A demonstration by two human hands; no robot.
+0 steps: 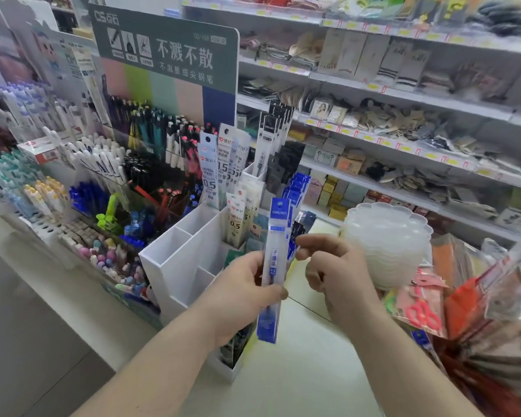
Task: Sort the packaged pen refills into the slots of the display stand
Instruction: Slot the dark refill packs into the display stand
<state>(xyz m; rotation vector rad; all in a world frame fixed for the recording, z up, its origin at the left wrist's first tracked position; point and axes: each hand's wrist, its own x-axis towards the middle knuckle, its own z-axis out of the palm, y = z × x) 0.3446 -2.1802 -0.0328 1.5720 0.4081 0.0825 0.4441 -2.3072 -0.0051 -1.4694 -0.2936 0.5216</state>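
Observation:
My left hand (241, 291) grips a long clear pack of blue pen refills (275, 236), held upright in front of the white display stand (175, 266). Just right of the pack, my right hand (334, 266) hovers with curled fingers and holds nothing that I can see. The stand's near left slots show bare white walls. Its rear slots hold white 0.5 refill packs (220, 167), black-topped packs (272, 136) and blue packs (297, 191).
Trays of pens and erasers (103, 188) fill the counter left of the stand, under a green sign (166, 55). A stack of clear scalloped dishes (385, 242) and bagged goods with scissors (424, 308) lie on the right. Stocked shelves (403, 94) run behind.

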